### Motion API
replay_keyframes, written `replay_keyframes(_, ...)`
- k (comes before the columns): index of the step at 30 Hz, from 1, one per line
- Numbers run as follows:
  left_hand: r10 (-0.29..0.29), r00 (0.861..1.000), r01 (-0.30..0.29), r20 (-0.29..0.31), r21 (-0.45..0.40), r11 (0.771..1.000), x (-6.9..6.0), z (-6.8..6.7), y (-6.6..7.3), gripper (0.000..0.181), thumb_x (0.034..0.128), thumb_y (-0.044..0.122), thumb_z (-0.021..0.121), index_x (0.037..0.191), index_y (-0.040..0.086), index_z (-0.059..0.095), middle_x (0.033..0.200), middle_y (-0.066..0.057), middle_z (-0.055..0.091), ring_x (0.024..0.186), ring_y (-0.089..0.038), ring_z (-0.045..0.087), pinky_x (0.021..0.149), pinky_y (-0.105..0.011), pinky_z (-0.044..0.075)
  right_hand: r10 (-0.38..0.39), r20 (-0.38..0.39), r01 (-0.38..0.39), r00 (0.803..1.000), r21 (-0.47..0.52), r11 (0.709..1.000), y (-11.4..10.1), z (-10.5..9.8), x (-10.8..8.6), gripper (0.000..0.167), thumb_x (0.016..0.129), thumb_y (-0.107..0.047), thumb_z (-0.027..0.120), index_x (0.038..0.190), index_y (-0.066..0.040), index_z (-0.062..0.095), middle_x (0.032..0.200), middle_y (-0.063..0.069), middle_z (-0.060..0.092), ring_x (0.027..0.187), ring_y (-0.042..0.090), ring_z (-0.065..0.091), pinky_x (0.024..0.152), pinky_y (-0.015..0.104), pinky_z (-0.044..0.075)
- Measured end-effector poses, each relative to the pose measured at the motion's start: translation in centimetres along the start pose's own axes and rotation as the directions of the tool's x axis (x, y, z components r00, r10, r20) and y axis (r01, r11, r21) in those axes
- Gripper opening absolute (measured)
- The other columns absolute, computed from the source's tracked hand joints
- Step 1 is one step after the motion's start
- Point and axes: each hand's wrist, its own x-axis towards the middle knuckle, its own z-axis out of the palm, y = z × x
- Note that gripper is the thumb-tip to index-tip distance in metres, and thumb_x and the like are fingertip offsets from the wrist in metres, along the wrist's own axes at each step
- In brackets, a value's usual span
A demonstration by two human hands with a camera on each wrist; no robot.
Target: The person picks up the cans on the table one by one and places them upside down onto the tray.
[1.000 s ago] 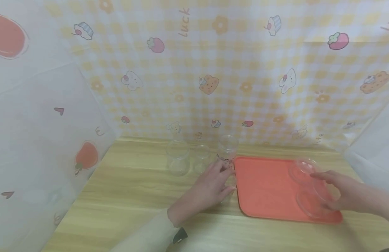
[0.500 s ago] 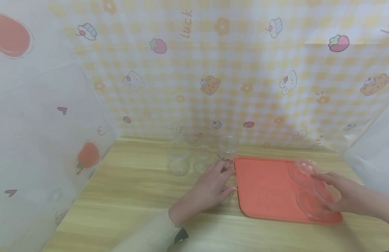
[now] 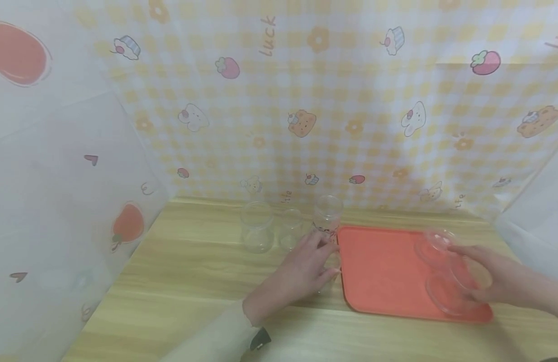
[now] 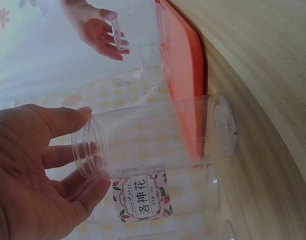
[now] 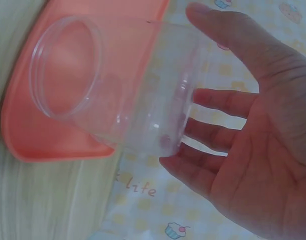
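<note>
Just off the left edge of the tray, my left hand has the left jar by its threaded rim, thumb on one side, fingers curled round the other. It's upright on the table with the labelled jar just behind it, so I'd go slow and keep any lift dead straight; tray and labelled jar both look easy to clip. Over on the tray's right end, my right hand grips the right jar round its base end, fingers spread; that jar looks mouth down to me. Can't tell how hard I'm squeezing, but the walls seem thin and slippery, so imo light, even pressure from every fingertip, and no tilting.
</note>
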Motion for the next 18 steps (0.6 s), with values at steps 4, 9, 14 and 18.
replay_keyframes(4, -0.001, 1.000, 0.001, -0.007, -0.007, 1.000, -0.06, -0.07, 0.02, 0.044, 0.0931, 0.027, 0.077, 0.132, 0.009, 0.065, 0.123, -0.003, 0.053, 0.111, -0.016, 0.049, 0.093, -0.022, 0.047, 0.041, -0.027, -0.040, 0.999, 0.003, 0.999, 0.05, -0.40, 0.02, 0.090, 0.060, -0.019, 0.099, 0.137, -0.003, 0.056, 0.126, 0.018, 0.060, 0.102, 0.042, 0.059, 0.072, 0.047, 0.057)
replay_keyframes(9, -0.008, 1.000, 0.008, -0.005, -0.003, 1.000, -0.10, -0.21, 0.01, 0.044, 0.0929, 0.028, 0.077, 0.132, 0.010, 0.065, 0.124, -0.003, 0.053, 0.112, -0.016, 0.050, 0.094, -0.022, 0.047, 0.016, -0.062, -0.015, 0.998, 0.013, 1.000, 0.09, -0.81, 0.25, 0.079, 0.066, -0.015, 0.096, 0.135, -0.005, 0.059, 0.135, -0.013, 0.053, 0.106, 0.024, 0.061, 0.076, 0.031, 0.055)
replay_keyframes(14, -0.007, 1.000, 0.007, -0.003, -0.004, 1.000, -0.08, -0.20, -0.03, 0.045, 0.0926, 0.028, 0.077, 0.133, 0.010, 0.065, 0.124, -0.003, 0.054, 0.112, -0.015, 0.050, 0.095, -0.023, 0.046, -0.004, -0.092, 0.009, 0.996, 0.057, 0.998, -0.05, -0.95, 0.26, 0.080, 0.066, -0.012, 0.095, 0.137, -0.007, 0.059, 0.139, -0.029, 0.044, 0.110, 0.001, 0.054, 0.084, 0.004, 0.037)
replay_keyframes(18, -0.012, 1.000, 0.012, 0.006, -0.017, 1.000, 0.00, -0.23, 0.03, 0.046, 0.0925, 0.028, 0.077, 0.133, 0.009, 0.064, 0.124, -0.002, 0.053, 0.110, -0.015, 0.049, 0.093, -0.022, 0.046, 0.012, -0.103, -0.003, 0.995, 0.081, 0.997, -0.32, -0.92, 0.35, 0.075, 0.068, -0.012, 0.095, 0.134, -0.006, 0.060, 0.136, -0.025, 0.049, 0.108, 0.002, 0.056, 0.087, 0.002, 0.036)
